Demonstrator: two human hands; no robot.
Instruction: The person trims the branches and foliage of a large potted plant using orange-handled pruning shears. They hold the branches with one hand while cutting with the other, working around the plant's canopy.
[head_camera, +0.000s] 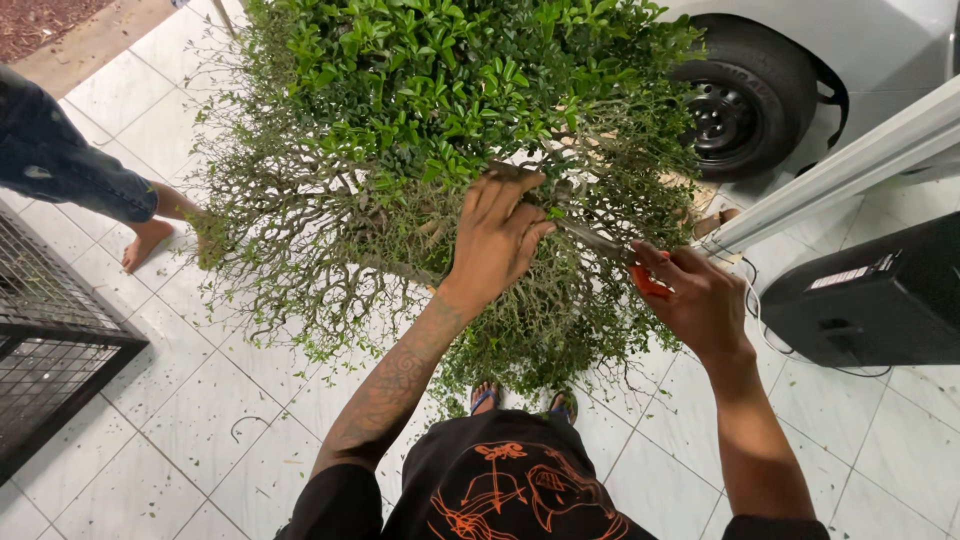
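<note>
The shears (600, 240) lie on a slant, their long axis running from the red handles in the right hand (695, 300) up and left into the bush (440, 150). That grip is closed around the handles. The left hand (497, 235) lies just left of the blades, fingers pressed into the twigs, holding nothing.

The bush (440, 150) stands on the floor (180, 420) before the person's feet. The left hand (497, 240) rests on its twigs near the middle; the right hand (695, 295), just to its right, holds shears (600, 243) pointing into the bush. A wire cage (50, 350) lies left, a speaker (870, 300) right, a car wheel (745, 95) behind right, and another person's foot (145, 240) at left.
</note>
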